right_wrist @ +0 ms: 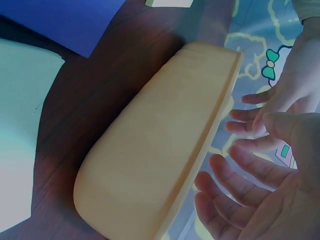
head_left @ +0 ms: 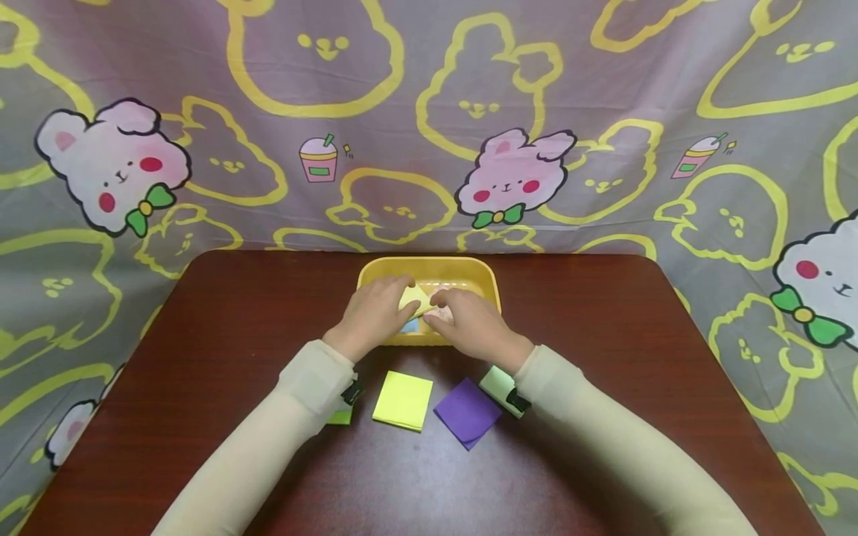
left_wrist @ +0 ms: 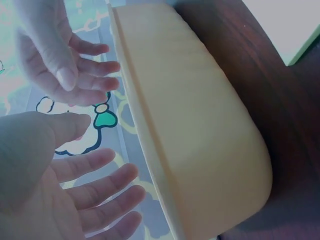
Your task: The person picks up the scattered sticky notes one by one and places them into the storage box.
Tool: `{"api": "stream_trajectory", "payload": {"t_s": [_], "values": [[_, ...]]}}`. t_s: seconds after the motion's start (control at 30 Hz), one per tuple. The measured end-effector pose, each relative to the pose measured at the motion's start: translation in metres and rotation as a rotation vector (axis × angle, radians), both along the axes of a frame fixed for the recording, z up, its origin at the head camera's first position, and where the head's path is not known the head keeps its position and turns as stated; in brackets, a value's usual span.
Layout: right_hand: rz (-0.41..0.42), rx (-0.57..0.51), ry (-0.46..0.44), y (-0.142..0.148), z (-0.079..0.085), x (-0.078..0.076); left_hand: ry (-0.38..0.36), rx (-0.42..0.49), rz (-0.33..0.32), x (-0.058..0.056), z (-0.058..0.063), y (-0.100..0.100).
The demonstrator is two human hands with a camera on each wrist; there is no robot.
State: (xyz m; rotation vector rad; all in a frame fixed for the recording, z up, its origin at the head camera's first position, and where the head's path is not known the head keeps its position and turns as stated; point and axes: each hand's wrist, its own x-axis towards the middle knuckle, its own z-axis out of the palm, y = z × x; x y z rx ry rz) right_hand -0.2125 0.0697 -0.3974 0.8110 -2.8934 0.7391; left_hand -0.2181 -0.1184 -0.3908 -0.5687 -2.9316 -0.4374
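Observation:
Over the yellow bin (head_left: 429,340), my left hand (head_left: 374,311) and right hand (head_left: 474,321) face each other with fingers loosely bent. Both wrist views show nothing between the fingers of the left hand (left_wrist: 75,195) or the right hand (right_wrist: 250,190). Between the hands in the head view, a pale yellow sticky-note pad (head_left: 414,298) shows inside the bin. Beneath it a bit of a blue pad (head_left: 411,325) peeks out, and a pale pink patterned piece (head_left: 442,313) lies to the right, partly covered by the right hand.
In front of the bin, a bright yellow pad (head_left: 404,400) and a purple pad (head_left: 467,412) lie on the dark red table (head_left: 268,313). A pale green pad (head_left: 497,382) and a green pad (head_left: 339,418) are partly hidden by the sleeves. A patterned curtain (head_left: 402,149) hangs behind.

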Motion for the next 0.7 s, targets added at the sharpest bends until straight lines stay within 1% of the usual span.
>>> {"api": "stream_trajectory", "payload": {"t_s": [0.27,0.4,0.53,0.7], "values": [[-0.005,-0.009,0.012,0.008,0.000,0.005,0.007,0.017,-0.006,0.007,-0.001,-0.004],[-0.019,-0.004,0.007,0.010,0.000,0.008,0.000,0.032,-0.020,0.011,-0.003,-0.002],[-0.033,-0.003,-0.001,0.013,-0.001,0.011,-0.003,0.038,-0.030,0.014,-0.002,0.001],[-0.040,-0.001,0.000,0.015,0.000,0.015,0.025,0.049,-0.041,0.019,-0.001,0.004]]}}
